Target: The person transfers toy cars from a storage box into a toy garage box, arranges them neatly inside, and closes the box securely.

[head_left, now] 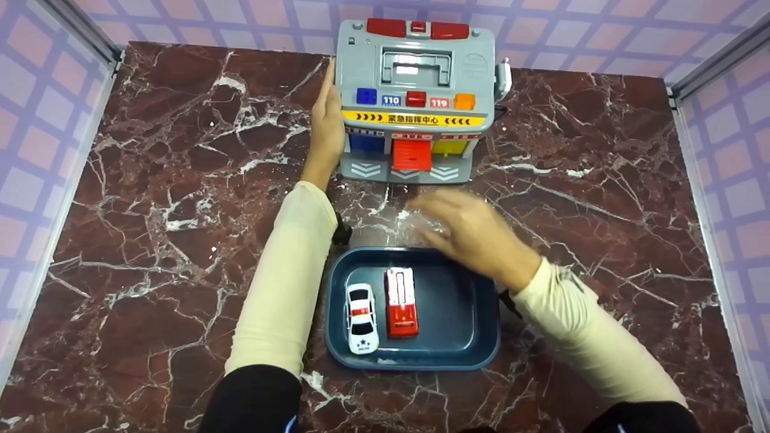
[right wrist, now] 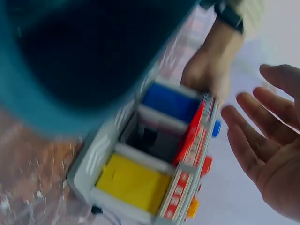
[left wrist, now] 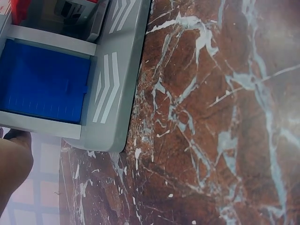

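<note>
A grey toy emergency station (head_left: 361, 66) has a blue door (left wrist: 47, 79), a raised red door (head_left: 412, 155) and a yellow door (right wrist: 133, 183). My left hand (head_left: 328, 129) lies along the station's left side with its fingers straight. Between the station and the blue tray (head_left: 490, 355) is my right hand (head_left: 475, 231), blurred and over the tray's far edge. In the right wrist view its fingers (right wrist: 253, 136) are spread and hold nothing. Inside the tray lie a white toy police car (head_left: 361, 319) and a red-and-white toy fire truck (head_left: 401, 302).
Everything stands on a dark red marbled tabletop (head_left: 180, 240). Checkered panels (head_left: 601, 36) enclose the back and both sides. A white handle-like part (head_left: 503, 78) juts from the station's right side, and a thin dark cord (head_left: 500, 111) shows beside it.
</note>
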Tool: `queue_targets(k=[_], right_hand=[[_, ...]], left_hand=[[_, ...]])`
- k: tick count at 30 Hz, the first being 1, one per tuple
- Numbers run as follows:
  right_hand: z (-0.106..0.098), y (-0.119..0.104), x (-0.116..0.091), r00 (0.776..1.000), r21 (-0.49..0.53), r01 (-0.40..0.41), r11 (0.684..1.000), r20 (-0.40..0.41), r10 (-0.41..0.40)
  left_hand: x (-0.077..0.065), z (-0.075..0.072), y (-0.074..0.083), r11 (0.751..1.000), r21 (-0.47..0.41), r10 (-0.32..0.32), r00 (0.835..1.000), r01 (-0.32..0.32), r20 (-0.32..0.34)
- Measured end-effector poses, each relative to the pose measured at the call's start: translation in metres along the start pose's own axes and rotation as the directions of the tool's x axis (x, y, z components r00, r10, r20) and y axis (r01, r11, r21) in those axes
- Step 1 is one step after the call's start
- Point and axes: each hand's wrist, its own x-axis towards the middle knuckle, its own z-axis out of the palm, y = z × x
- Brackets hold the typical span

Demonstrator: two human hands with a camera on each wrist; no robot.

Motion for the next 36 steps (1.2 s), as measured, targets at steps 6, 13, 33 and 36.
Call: queue_targets(k=[6,13,33,36], right_hand=[[0.009,-0.019,-0.011,0.976,0.167,-0.11,0.98,0.204,0.075],[0.018,-0.025,-0.016,0.921,0.186,-0.254,0.949,0.346,0.179],[0.035,-0.039,-0.011,0.705,-0.032,-0.418,0.908,0.619,0.346],[0.037,-0.039,-0.01,0.657,-0.087,-0.413,0.906,0.661,0.363]], left_hand=[[0.015,-0.003,-0.02,1.0,0.004,0.023,1.0,-0.023,-0.007],[0.019,-0.003,-0.029,0.999,0.004,0.037,0.999,-0.037,-0.013],[-0.001,-0.001,0.001,0.999,-0.028,0.026,1.0,-0.026,0.0],[-0.001,0.0,0.0,0.999,-0.021,0.034,0.999,-0.034,-0.001]])
